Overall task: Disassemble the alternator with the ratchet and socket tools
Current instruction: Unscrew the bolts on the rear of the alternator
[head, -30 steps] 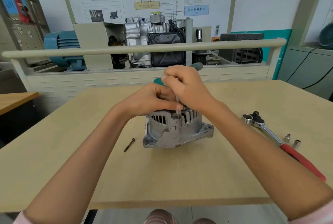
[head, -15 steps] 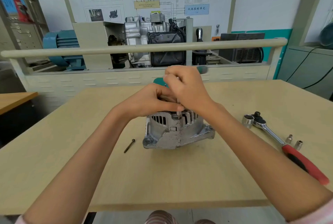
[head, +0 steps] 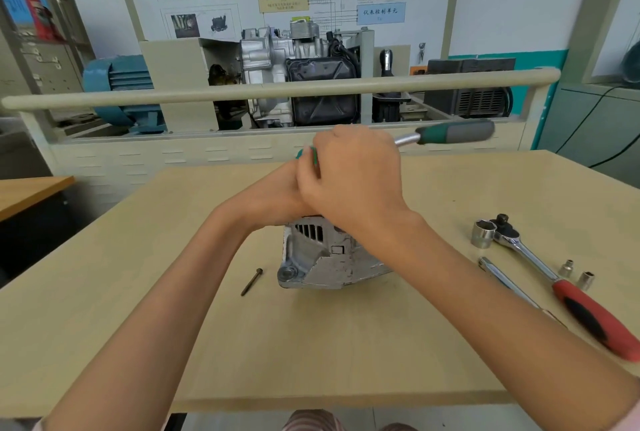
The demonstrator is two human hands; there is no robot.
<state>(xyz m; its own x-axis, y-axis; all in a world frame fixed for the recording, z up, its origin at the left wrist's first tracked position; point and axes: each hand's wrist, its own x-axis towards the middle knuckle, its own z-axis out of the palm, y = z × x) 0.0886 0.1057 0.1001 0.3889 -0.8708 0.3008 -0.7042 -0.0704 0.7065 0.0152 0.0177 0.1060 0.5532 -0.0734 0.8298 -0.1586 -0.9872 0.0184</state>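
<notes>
Both hands, left hand (head: pixel 273 195) and right hand (head: pixel 349 177), clasp a green-handled ratchet (head: pixel 453 133) atop the silver, vented alternator (head: pixel 322 257), which sits on the bench (head: pixel 311 344) directly beneath them.

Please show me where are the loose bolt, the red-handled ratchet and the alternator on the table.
loose bolt (head: pixel 251 281): head view, middle of its dark shank.
red-handled ratchet (head: pixel 585 309): head view, upper part of its red grip.
alternator (head: pixel 325 262): head view, front face of its silver housing.

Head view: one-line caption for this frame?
Both hands work a green ratchet atop the alternator; red ratchet lies aside.
</notes>
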